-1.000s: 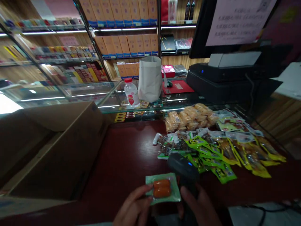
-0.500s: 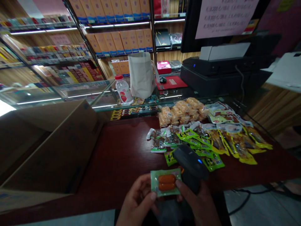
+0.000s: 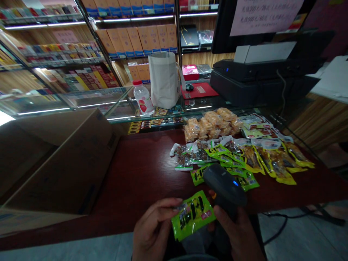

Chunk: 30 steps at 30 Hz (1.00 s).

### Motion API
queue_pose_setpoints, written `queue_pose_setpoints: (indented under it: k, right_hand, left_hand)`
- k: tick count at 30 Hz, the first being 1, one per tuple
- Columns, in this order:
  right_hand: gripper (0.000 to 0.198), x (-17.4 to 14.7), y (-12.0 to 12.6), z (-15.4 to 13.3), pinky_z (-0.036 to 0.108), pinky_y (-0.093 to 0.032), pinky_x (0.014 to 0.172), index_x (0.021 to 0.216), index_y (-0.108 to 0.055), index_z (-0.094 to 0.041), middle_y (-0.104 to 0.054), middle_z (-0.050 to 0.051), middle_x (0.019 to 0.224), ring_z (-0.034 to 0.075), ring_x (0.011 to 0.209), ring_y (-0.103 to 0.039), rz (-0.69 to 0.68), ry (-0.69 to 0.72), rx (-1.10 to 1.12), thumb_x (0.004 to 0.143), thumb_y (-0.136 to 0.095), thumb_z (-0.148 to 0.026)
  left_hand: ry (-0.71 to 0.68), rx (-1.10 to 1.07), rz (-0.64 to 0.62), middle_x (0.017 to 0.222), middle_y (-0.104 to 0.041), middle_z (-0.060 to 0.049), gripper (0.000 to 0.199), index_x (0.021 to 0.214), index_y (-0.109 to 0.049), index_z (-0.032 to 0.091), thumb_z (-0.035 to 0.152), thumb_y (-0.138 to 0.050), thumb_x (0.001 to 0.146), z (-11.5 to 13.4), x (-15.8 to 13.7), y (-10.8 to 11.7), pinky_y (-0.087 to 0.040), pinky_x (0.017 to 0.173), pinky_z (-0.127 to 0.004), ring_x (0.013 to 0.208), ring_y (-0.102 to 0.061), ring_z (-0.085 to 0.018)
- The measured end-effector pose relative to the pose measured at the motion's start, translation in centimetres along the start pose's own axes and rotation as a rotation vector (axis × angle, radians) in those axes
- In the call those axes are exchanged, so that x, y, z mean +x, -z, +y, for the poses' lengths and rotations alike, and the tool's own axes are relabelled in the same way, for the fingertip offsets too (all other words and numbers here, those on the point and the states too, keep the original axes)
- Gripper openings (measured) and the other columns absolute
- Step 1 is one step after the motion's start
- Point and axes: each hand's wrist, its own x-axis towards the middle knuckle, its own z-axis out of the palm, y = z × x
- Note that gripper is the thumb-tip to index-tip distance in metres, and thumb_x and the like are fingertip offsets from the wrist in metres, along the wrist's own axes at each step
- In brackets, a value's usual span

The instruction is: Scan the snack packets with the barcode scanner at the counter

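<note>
My left hand (image 3: 153,226) pinches a bright green snack packet (image 3: 193,216) by its upper left corner, with the dark printed side facing up. Wrapped around the grip of a black barcode scanner (image 3: 224,185) is my right hand (image 3: 235,228), its thumb near the packet's right edge; whether it touches the packet I cannot tell. A blue light glows on the scanner's top. Just beyond the scanner lie more green snack packets (image 3: 199,175). Clear packs of brown snacks (image 3: 185,156) and yellow-edged pouches (image 3: 274,159) spread out around them.
An open cardboard box (image 3: 67,159) stands at left on the dark red table (image 3: 136,163). Puffy orange snack packs (image 3: 212,123) are heaped behind the packets. On the glass counter are a red-capped bottle (image 3: 143,99), a white bag (image 3: 164,79) and a black cash register (image 3: 261,81).
The green packet has been turned over: earlier its pale side with two sausages faced up, now the printed side does. My left hand has shifted its grip to the packet's upper corner.
</note>
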Motion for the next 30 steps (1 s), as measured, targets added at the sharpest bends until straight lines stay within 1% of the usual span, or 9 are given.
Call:
queue_pose_setpoints:
  k: [4,6,9,12,15,20,22,27,30]
  right_hand:
    - [0.042,0.2,0.3,0.4,0.029,-0.049,0.059,0.081,-0.070,-0.019,-0.070,0.002,0.058,0.021,0.057,-0.063,0.009,-0.010,-0.087,0.072,-0.080,-0.058]
    - [0.041,0.6,0.5,1.1,0.028,-0.050,0.061,0.081,-0.069,-0.018,-0.071,0.002,0.060,0.021,0.059,-0.064,-0.010,-0.022,-0.122,0.072,-0.080,-0.057]
    - [0.044,0.9,0.5,1.9,0.030,-0.053,0.065,0.080,-0.069,-0.018,-0.071,0.003,0.062,0.023,0.063,-0.067,-0.002,-0.042,-0.130,0.073,-0.078,-0.060]
    - [0.042,0.8,0.1,1.8,0.031,-0.054,0.071,0.072,-0.068,-0.019,-0.073,0.005,0.066,0.025,0.069,-0.069,0.049,-0.003,-0.124,0.074,-0.076,-0.061]
    - [0.039,0.5,-0.5,1.3,0.029,-0.053,0.070,0.066,-0.066,-0.020,-0.072,0.004,0.063,0.024,0.065,-0.068,0.073,0.033,-0.141,0.073,-0.077,-0.058]
    - [0.044,0.8,-0.6,1.2,0.026,-0.051,0.060,0.073,-0.072,-0.019,-0.063,-0.001,0.052,0.019,0.053,-0.061,0.041,0.092,-0.125,0.073,-0.077,-0.062]
    - [0.045,0.9,-0.5,1.2,0.025,-0.051,0.057,0.080,-0.074,-0.017,-0.063,-0.001,0.053,0.018,0.052,-0.060,0.027,0.103,-0.125,0.074,-0.077,-0.062]
    - [0.039,0.7,-0.6,1.4,0.028,-0.054,0.061,0.085,-0.076,-0.017,-0.072,0.003,0.066,0.023,0.062,-0.066,0.005,0.050,-0.131,0.067,-0.082,-0.051]
    - [0.044,0.6,-0.7,2.2,0.032,-0.057,0.065,0.089,-0.075,-0.018,-0.075,0.005,0.072,0.029,0.073,-0.070,0.122,-0.053,-0.198,0.060,-0.086,-0.050]
  left_hand:
    - [0.091,-0.071,0.027,0.104,-0.077,-0.006,0.012,0.080,-0.075,0.024,0.021,-0.065,0.088,0.0,0.3,-0.4,-0.057,0.080,-0.028,0.092,-0.073,-0.020]
    - [0.286,-0.252,0.079,0.106,-0.077,-0.007,0.008,0.089,-0.072,0.024,0.030,-0.071,0.085,0.0,0.4,-1.0,-0.058,0.078,-0.029,0.092,-0.073,-0.022]
    - [0.623,-0.552,0.109,0.094,-0.077,-0.004,0.028,0.099,-0.064,0.024,0.046,-0.071,0.084,0.0,0.4,-2.0,-0.058,0.069,-0.027,0.080,-0.073,-0.019]
    - [0.760,-0.711,0.021,0.087,-0.075,-0.005,0.037,0.091,-0.063,0.020,0.054,-0.073,0.080,0.0,0.2,-3.0,-0.057,0.071,-0.028,0.078,-0.071,-0.019]
    - [0.771,-0.741,-0.022,0.094,-0.075,-0.006,0.036,0.091,-0.066,0.019,0.041,-0.084,0.070,0.0,0.0,-3.5,-0.056,0.081,-0.032,0.086,-0.071,-0.022]
    - [0.724,-0.671,0.015,0.100,-0.075,-0.005,0.031,0.105,-0.069,0.024,0.041,-0.075,0.080,-0.3,0.6,-2.4,-0.056,0.075,-0.030,0.087,-0.070,-0.022]
    - [0.690,-0.578,-0.087,0.106,-0.075,-0.005,0.036,0.114,-0.070,0.026,0.041,-0.074,0.081,-0.2,1.2,-1.4,-0.055,0.078,-0.029,0.092,-0.069,-0.022]
    - [0.595,-0.479,-0.481,0.118,-0.073,-0.006,0.050,0.137,-0.059,0.032,0.035,-0.068,0.088,1.0,2.2,-0.3,-0.052,0.095,-0.036,0.110,-0.067,-0.024]
    - [0.594,-0.505,-0.467,0.123,-0.070,-0.009,0.058,0.145,-0.051,0.031,0.037,-0.066,0.089,1.2,2.2,-0.9,-0.052,0.096,-0.038,0.115,-0.065,-0.026]
